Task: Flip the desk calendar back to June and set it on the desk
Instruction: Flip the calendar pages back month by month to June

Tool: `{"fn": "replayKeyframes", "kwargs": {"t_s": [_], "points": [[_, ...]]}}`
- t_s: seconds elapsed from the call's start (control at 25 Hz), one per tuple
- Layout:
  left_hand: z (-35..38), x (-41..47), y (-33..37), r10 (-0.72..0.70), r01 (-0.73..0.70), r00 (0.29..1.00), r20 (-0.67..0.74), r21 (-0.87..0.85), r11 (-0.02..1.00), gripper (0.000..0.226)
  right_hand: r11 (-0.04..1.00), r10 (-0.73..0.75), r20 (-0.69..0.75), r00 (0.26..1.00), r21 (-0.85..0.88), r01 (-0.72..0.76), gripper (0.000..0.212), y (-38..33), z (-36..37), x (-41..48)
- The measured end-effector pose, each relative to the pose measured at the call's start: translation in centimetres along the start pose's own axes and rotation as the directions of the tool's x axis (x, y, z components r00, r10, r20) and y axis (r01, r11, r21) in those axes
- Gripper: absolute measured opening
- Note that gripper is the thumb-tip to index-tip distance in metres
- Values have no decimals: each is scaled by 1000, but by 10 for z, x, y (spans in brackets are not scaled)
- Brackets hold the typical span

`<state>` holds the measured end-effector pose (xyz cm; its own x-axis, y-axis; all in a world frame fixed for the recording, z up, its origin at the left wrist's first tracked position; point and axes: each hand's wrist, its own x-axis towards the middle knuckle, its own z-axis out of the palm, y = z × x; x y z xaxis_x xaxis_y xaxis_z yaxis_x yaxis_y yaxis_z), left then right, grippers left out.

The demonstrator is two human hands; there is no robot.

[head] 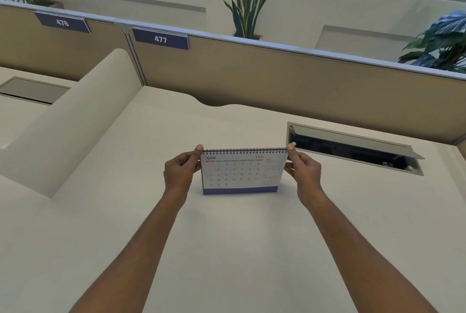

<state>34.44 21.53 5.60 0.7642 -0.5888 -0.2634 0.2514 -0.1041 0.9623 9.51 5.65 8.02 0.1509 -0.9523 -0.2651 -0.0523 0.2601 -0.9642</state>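
A white desk calendar (242, 172) with a spiral top and a blue bottom band stands upright on the cream desk (227, 249). Its front page reads JUNE 2026. My left hand (180, 172) pinches the calendar's upper left corner, thumb up at the spiral. My right hand (302, 169) pinches the upper right corner the same way. The calendar's bottom edge looks to be touching the desk surface. Its back side is hidden.
An open cable hatch (353, 147) with a raised metal lid lies in the desk just right of the calendar. A tan partition (277, 78) labelled 477 runs along the back. A curved cream divider (75, 121) rises at the left. Plants stand behind the partition.
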Motion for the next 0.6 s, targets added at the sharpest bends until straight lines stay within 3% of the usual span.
{"fn": "replayKeyframes", "kwargs": {"t_s": [0.6], "points": [[-1,0,-4,65,-68,997,38,86,994,53,998,-15,47,999,-63,18,51,6,-2,-2]]}}
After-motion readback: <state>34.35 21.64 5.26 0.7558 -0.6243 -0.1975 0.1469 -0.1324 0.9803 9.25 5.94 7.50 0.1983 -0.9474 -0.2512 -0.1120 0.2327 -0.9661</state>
